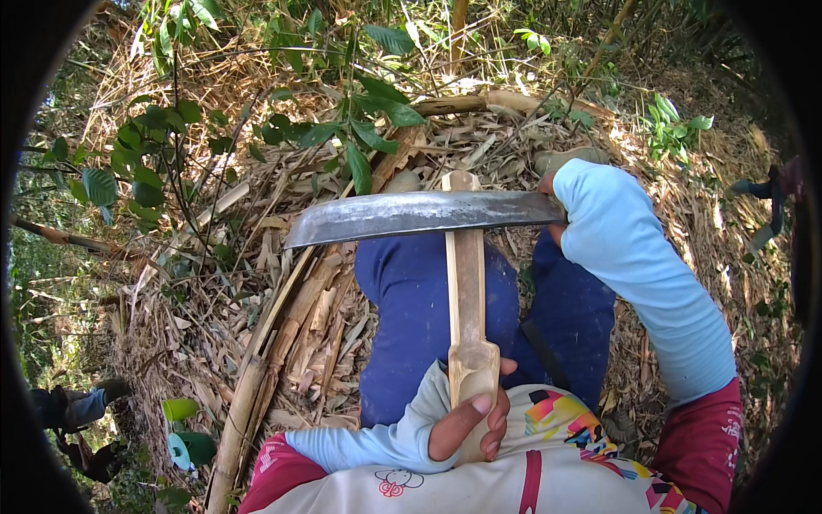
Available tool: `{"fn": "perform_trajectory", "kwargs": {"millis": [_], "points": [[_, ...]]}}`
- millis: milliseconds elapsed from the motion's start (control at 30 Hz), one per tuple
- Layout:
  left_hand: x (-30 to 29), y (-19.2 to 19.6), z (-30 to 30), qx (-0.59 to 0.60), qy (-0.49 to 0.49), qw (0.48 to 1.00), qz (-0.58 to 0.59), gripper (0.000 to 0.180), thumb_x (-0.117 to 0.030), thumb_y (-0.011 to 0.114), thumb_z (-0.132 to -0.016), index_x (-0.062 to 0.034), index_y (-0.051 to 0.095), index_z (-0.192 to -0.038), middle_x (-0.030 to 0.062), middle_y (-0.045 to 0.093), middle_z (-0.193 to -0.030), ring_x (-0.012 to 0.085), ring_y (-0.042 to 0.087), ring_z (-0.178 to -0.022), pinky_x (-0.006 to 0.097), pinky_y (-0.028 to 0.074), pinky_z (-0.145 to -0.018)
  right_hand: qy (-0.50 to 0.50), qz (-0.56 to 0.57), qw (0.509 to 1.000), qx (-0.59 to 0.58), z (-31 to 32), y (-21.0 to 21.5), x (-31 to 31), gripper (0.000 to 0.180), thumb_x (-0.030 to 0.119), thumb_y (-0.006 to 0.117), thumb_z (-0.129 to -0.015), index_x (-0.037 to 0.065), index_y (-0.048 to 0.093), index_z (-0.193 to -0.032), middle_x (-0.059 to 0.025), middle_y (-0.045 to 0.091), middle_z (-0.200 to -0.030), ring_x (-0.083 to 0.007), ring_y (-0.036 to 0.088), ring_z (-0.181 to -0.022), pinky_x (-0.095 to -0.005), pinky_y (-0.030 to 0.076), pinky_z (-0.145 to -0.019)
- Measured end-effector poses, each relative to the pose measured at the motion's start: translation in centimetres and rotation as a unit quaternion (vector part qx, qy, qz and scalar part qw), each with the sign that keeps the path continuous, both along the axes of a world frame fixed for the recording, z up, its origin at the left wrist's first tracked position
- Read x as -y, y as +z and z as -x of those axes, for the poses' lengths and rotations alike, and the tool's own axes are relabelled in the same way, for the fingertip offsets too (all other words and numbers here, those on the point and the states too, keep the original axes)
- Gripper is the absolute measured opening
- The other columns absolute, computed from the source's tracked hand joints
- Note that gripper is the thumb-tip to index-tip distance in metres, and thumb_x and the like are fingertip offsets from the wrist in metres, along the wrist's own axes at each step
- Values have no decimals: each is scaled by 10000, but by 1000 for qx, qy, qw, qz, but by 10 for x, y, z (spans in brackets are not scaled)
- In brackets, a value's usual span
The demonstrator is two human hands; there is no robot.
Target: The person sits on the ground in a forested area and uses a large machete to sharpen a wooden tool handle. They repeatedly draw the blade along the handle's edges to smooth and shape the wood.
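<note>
My left hand is closed around the lower, scooped end of a split bamboo piece, which stands lengthwise in front of my body. The bamboo is narrow and straight above, wider and hollowed near my thumb. A machete with a long, dark, slightly curved blade lies crosswise over the bamboo's upper part, its tip toward the left. At the right end of the blade my right hand is closed on the machete's grip; a light blue sleeve hides much of that hand, and the handle hardly shows.
My legs in blue trousers are below the blade. Split bamboo poles lie on the left, near a green cup and a dark green container. Leafy stems rise ahead. Other people show at the left and right edges.
</note>
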State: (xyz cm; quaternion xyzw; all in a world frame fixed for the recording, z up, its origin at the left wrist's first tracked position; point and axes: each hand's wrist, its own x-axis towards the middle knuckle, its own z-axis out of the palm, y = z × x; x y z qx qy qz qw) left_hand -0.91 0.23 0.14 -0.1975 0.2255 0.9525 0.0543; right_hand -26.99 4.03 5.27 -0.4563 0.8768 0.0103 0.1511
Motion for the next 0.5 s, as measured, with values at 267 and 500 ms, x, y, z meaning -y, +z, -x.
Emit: {"fn": "perform_trajectory", "kwargs": {"millis": [267, 500], "points": [[3, 5, 1, -28, -14, 999, 44, 413, -125, 447, -990, -9, 301, -1358, 102, 514, -774, 199, 554, -612, 362, 511, -591, -57, 108, 993, 7, 39, -26, -7, 273, 99, 681, -752, 45, 651, -1017, -140, 633, -754, -245, 619, -691, -356, 486, -651], [2, 2, -1, -23, -10, 999, 40, 416, -141, 455, -991, -9, 302, -1355, 101, 516, -780, 200, 559, -605, 361, 511, -584, -59, 213, 972, 85, 5, -26, -30, 286, 127, 714, -734, 53, 665, -1006, -162, 664, -812, -310, 665, -755, -368, 517, -663]]}}
